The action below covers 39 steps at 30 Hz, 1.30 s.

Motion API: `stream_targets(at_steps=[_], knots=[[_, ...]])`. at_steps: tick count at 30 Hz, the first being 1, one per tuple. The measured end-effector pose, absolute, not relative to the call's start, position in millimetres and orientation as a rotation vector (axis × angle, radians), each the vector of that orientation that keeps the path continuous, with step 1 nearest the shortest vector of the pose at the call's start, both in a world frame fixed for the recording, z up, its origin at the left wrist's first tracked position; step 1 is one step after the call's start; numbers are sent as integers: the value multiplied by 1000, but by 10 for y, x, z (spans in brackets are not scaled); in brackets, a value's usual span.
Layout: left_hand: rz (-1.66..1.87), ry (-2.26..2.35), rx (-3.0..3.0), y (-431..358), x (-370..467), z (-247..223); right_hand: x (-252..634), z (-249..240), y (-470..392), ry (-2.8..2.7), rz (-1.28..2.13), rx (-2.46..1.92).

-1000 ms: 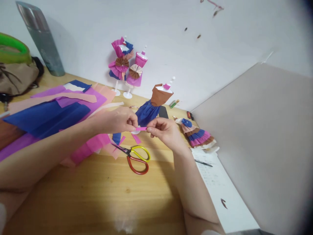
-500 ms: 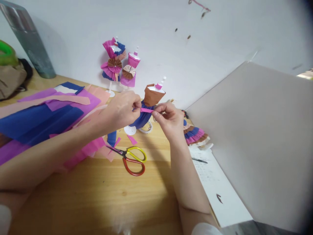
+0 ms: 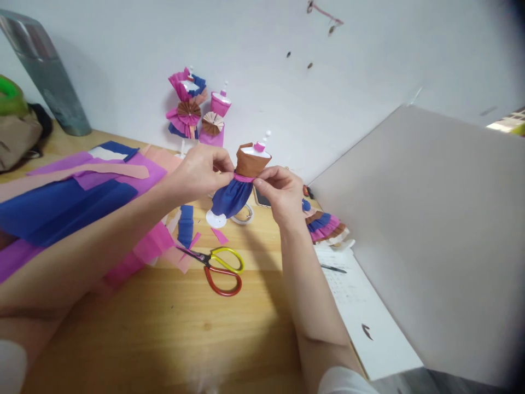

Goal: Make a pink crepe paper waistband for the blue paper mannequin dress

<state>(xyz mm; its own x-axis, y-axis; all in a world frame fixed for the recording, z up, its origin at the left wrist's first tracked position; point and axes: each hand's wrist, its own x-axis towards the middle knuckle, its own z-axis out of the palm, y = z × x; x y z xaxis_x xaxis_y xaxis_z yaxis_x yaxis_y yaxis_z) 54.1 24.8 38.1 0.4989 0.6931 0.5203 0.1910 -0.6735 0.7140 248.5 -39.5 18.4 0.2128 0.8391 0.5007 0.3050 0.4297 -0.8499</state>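
A small dress form (image 3: 258,154) stands upright on its round white base (image 3: 215,219), wearing a brown paper top (image 3: 251,163) and a gathered blue paper skirt (image 3: 232,198). Across its waist lies a narrow pink paper strip (image 3: 244,178), stretched between my two hands. My left hand (image 3: 211,171) pinches the strip's left end. At the right end, my right hand (image 3: 282,190) grips it between thumb and fingers. Scissors (image 3: 216,268) with one yellow and one red handle lie on the table, nearer to me.
Stacked coloured crepe paper (image 3: 61,208) covers the left. Two dressed forms (image 3: 188,106) stand by the wall. A tape roll (image 3: 245,215) lies behind the scissors. At right are a ruffled paper skirt (image 3: 328,225), a pen (image 3: 334,268) on paper, and a tall grey board (image 3: 430,219). A flask (image 3: 57,82) stands far left.
Both hands have brought the pink strip from in front of the blue skirt up against the form's waist, where it now lies flat. The view has shifted slightly.
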Motion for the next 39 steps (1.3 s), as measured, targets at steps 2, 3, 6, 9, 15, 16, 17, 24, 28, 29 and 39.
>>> stream_targets(at_steps=[2, 3, 6, 9, 15, 16, 17, 24, 28, 29, 39], knots=[[1130, 706, 2166, 275, 538, 379, 2482, 166, -357, -1344, 518, -1122], [1138, 700, 2164, 286, 539, 377, 2482, 155, -336, -1339, 524, -1118], [1155, 694, 2144, 308, 549, 371, 2490, 124, -277, -1337, 545, -1108], [1150, 680, 2108, 322, 566, 368, 2502, 99, -236, -1322, 562, -1100], [1126, 648, 2046, 342, 596, 381, 2529, 75, -200, -1254, 635, -1028], [1117, 647, 2044, 345, 599, 385, 2537, 72, -195, -1253, 649, -1015], [1106, 647, 2044, 348, 601, 389, 2546, 70, -190, -1254, 662, -1003], [1067, 624, 2048, 379, 597, 395, 2568, 64, -170, -1244, 774, -948], [1073, 611, 2031, 393, 588, 393, 2542, 70, -185, -1229, 792, -961], [1074, 606, 2018, 395, 587, 393, 2535, 73, -188, -1226, 795, -964], [1026, 579, 1919, 412, 549, 368, 2489, 100, -220, -1222, 798, -968]])
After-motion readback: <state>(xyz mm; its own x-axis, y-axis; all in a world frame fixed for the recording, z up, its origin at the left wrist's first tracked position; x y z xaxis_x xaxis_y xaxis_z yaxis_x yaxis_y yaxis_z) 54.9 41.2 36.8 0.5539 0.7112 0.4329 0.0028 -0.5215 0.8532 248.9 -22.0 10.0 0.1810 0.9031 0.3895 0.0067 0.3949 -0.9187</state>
